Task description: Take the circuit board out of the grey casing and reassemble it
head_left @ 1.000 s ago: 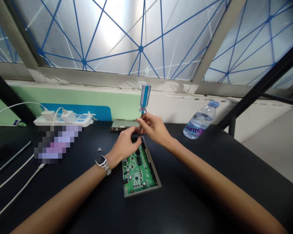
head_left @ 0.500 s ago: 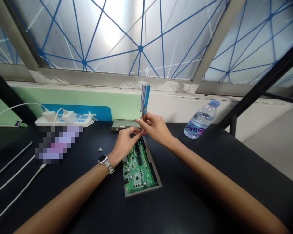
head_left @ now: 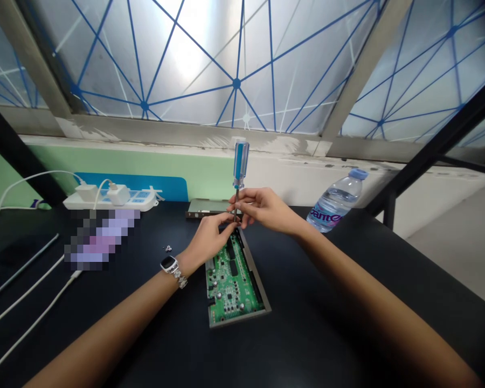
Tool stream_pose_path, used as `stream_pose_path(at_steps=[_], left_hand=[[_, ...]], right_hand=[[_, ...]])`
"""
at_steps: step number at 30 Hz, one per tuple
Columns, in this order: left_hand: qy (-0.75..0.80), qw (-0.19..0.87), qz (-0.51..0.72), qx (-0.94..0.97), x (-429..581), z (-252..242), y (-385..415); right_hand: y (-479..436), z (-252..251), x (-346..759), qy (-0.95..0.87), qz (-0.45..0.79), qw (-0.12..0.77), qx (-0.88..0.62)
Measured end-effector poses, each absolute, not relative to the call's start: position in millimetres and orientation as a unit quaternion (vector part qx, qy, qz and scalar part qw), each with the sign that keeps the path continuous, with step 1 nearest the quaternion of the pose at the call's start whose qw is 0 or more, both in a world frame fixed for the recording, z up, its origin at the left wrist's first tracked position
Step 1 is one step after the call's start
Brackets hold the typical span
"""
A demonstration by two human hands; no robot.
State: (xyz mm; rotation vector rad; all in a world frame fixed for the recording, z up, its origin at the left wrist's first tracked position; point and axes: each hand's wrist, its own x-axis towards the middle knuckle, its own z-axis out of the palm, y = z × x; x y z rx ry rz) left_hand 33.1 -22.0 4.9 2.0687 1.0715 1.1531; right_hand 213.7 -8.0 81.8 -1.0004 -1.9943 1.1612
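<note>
Blue and clear in the handle, the screwdriver (head_left: 241,164) stood upright at the centre of the frame, its shaft between the thumb and fingers of the right hand (head_left: 267,207). The left hand (head_left: 208,237), drawn narrow, met the shaft's lower end; whether it gripped the shaft could not be told. Below centre, the green circuit board (head_left: 236,285) lay in a metal tray (head_left: 261,293) on the black surface (head_left: 303,328). Beyond sat a flat metal box (head_left: 204,208); small metal pieces (head_left: 168,248) lay left of centre, a power strip (head_left: 141,201) at middle left, a water bottle (head_left: 333,202) at middle right.
</note>
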Motion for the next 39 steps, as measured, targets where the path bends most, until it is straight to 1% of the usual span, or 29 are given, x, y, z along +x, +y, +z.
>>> stream_pose_path(at_steps=[3, 6, 12, 17, 20, 25, 28, 32, 36, 39], left_hand=[[0.405, 0.248, 0.450, 0.756, 36, 4, -23], [0.416, 0.255, 0.483, 0.727, 40, 2, -22], [0.403, 0.296, 0.523, 0.690, 44, -1, -18], [0.386, 0.349, 0.515, 0.681, 42, -1, -18], [0.374, 0.376, 0.503, 0.682, 40, 1, -19], [0.343, 0.398, 0.485, 0.699, 37, 1, -20], [0.337, 0.391, 0.470, 0.716, 36, 0, -20], [0.338, 0.373, 0.462, 0.730, 36, -1, -19], [0.340, 0.369, 0.467, 0.728, 37, 1, -21], [0.371, 0.337, 0.494, 0.710, 39, 2, -22]], right_hand=[[-6, 78, 214, -0.755, 0.422, 0.328, -0.380], [-3, 73, 213, -0.757, 0.406, 0.350, -0.374], [-4, 68, 210, -0.761, 0.352, 0.391, -0.379], [-7, 68, 207, -0.751, 0.327, 0.411, -0.401], [-7, 70, 209, -0.752, 0.341, 0.401, -0.397], [-6, 77, 214, -0.748, 0.430, 0.338, -0.376], [-5, 82, 218, -0.746, 0.463, 0.312, -0.363], [-4, 85, 223, -0.756, 0.476, 0.287, -0.345], [-5, 86, 223, -0.754, 0.464, 0.295, -0.359], [-7, 85, 220, -0.750, 0.444, 0.317, -0.375]])
